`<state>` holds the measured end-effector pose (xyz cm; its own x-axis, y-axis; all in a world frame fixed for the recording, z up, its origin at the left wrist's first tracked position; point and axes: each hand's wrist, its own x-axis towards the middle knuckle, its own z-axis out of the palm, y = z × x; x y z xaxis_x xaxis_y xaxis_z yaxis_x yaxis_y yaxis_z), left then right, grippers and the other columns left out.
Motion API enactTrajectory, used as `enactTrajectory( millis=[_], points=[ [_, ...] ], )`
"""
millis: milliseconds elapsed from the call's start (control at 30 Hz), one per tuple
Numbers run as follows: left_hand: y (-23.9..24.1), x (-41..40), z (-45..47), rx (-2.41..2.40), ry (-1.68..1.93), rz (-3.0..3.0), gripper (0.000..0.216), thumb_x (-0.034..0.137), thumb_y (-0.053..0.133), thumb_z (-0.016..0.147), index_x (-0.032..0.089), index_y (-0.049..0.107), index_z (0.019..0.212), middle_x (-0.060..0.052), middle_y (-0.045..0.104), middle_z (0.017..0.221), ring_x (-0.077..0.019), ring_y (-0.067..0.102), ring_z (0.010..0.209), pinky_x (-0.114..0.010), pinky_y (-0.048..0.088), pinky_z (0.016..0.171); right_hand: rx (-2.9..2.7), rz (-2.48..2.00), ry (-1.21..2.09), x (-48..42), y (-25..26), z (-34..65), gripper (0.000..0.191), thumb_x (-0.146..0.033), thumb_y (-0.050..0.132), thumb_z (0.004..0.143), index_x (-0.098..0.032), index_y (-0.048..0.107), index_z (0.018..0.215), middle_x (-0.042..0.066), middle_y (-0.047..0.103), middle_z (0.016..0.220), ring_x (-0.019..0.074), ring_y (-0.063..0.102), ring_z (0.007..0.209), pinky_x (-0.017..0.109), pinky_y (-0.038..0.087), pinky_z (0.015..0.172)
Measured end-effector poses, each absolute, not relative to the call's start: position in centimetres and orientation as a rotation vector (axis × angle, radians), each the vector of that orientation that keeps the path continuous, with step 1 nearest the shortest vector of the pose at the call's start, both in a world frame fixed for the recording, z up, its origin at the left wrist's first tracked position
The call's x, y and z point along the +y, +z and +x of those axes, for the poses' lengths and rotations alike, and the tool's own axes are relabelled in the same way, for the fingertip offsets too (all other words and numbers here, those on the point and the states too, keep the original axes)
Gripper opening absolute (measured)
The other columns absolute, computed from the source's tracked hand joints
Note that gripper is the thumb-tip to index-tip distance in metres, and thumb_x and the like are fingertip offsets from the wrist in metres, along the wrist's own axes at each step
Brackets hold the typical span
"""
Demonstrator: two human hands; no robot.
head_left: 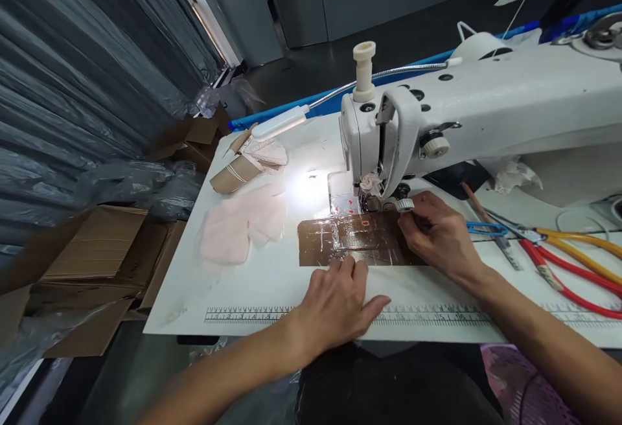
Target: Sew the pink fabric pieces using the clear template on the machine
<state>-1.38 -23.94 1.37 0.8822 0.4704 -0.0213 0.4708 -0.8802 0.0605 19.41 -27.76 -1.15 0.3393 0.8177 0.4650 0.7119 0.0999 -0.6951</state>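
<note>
My left hand point(337, 298) lies palm down with its fingers stretched out, fingertips on the front edge of a shiny brown plate point(321, 237). The plate sits on the table before the sewing machine point(466, 107). My right hand point(435, 230) is closed over the plate's right end, close to the presser area. A small white ribbed piece point(404, 205) shows at its fingertips; what the fingers grip is partly hidden. A pale pink fabric rosette point(370, 184) is at the machine's needle. Red marks dot the metal needle plate point(340, 190).
Pale pink fabric pieces point(226, 234) and a lace roll on cardboard point(238, 173) lie left. A lamp point(279, 124) lights the bed. Red-handled scissors point(539, 263), orange-handled scissors point(578, 238) and blue tweezers point(486, 228) lie right. Cardboard boxes point(92, 243) stand beside the table.
</note>
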Motion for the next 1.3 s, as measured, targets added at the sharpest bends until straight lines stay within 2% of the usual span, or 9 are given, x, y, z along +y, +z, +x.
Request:
enactTrajectory(
  millis=[67, 233, 300, 433, 600, 800, 933, 1100, 1300],
  points=[
    [1.3, -22.4, -1.7, 0.684, -0.031, 3.021, 0.049, 0.058, 0.050, 0.087, 0.012, 0.057, 0.103, -0.014, 0.059, 0.101, -0.0289, 0.059, 0.088, -0.039, 0.050, 0.065, -1.443, -1.651, 0.127, -27.8, -1.5, 19.4, 0.015, -0.020, 0.050, 0.082, -0.021, 0.064, 0.078, 0.004, 0.057, 0.078, 0.0170, 0.056, 0.068, 0.031, 0.044, 0.060],
    [1.5, -13.9, -1.5, 0.242, 0.177, 3.022, 0.048, 0.051, 0.055, 0.089, 0.020, 0.051, 0.126, -0.015, 0.050, 0.131, -0.0289, 0.053, 0.112, -0.047, 0.047, 0.090, -1.485, -1.709, 0.132, -27.8, -2.1, 19.3, 0.018, -0.020, 0.048, 0.083, -0.021, 0.066, 0.080, 0.002, 0.056, 0.077, 0.0166, 0.055, 0.068, 0.031, 0.043, 0.062],
    [1.4, -12.5, -1.3, 0.174, 0.369, 2.963, 0.047, 0.052, 0.056, 0.088, 0.019, 0.054, 0.122, -0.015, 0.052, 0.129, -0.0268, 0.054, 0.112, -0.045, 0.047, 0.091, -1.491, -1.727, 0.134, -27.7, -2.1, 19.3, 0.020, -0.020, 0.048, 0.083, -0.021, 0.068, 0.081, 0.002, 0.056, 0.077, 0.0165, 0.054, 0.067, 0.031, 0.043, 0.063],
    [0.3, -14.1, -0.3, 0.231, 0.581, 2.797, 0.035, 0.047, 0.052, 0.092, 0.015, 0.062, 0.104, -0.009, 0.063, 0.102, -0.0177, 0.061, 0.091, -0.032, 0.053, 0.077, -1.505, -1.754, 0.133, -27.6, -2.1, 19.2, 0.023, -0.020, 0.047, 0.084, -0.021, 0.070, 0.084, 0.002, 0.056, 0.075, 0.0159, 0.054, 0.065, 0.031, 0.044, 0.064],
    [-1.1, -16.7, 1.0, 0.422, 0.620, 2.683, 0.048, 0.059, 0.062, 0.081, 0.014, 0.062, 0.097, -0.006, 0.062, 0.091, -0.0177, 0.061, 0.086, -0.031, 0.055, 0.073, -1.570, -1.676, 0.180, -27.7, -2.2, 18.8, 0.025, -0.021, 0.048, 0.087, -0.019, 0.071, 0.096, 0.004, 0.061, 0.076, 0.0170, 0.058, 0.068, 0.031, 0.049, 0.065],
    [-0.8, -16.9, 0.1, 0.487, 0.518, 2.572, 0.018, 0.027, 0.050, 0.093, 0.016, 0.061, 0.084, -0.003, 0.065, 0.085, -0.0116, 0.061, 0.074, -0.027, 0.052, 0.071, -1.860, -1.571, 0.404, -27.6, -1.6, 18.8, 0.035, -0.025, 0.048, 0.088, -0.020, 0.057, 0.122, 0.011, 0.064, 0.107, 0.0240, 0.062, 0.093, 0.040, 0.051, 0.082],
    [0.1, -16.9, -0.2, 0.743, 0.480, 2.319, 0.009, 0.027, 0.057, 0.088, 0.018, 0.060, 0.089, 0.003, 0.064, 0.068, -0.0077, 0.054, 0.055, -0.023, 0.047, 0.058, -2.058, -1.602, 0.559, -26.1, -0.8, 19.1, 0.037, -0.027, 0.051, 0.087, -0.018, 0.052, 0.122, 0.008, 0.063, 0.090, 0.0202, 0.060, 0.072, 0.035, 0.050, 0.066],
    [0.2, -16.5, -0.2, 0.744, 0.408, 1.951, 0.019, 0.029, 0.060, 0.087, 0.018, 0.053, 0.101, 0.002, 0.067, 0.078, -0.0099, 0.064, 0.069, -0.026, 0.052, 0.068, -2.001, -1.641, 0.614, -24.7, -0.8, 18.8, 0.020, -0.034, 0.057, 0.085, -0.022, 0.058, 0.101, 0.001, 0.059, 0.078, 0.0142, 0.055, 0.061, 0.026, 0.043, 0.052],
    [-0.4, -16.1, -0.2, 0.709, 0.371, 1.851, 0.027, 0.035, 0.061, 0.087, 0.017, 0.050, 0.105, -0.003, 0.069, 0.087, -0.0138, 0.067, 0.079, -0.032, 0.056, 0.074, -1.867, -1.638, 0.601, -25.3, -2.1, 18.9, 0.025, -0.038, 0.061, 0.084, -0.022, 0.057, 0.103, -0.004, 0.056, 0.066, 0.0121, 0.053, 0.053, 0.025, 0.042, 0.050]
  ],
)
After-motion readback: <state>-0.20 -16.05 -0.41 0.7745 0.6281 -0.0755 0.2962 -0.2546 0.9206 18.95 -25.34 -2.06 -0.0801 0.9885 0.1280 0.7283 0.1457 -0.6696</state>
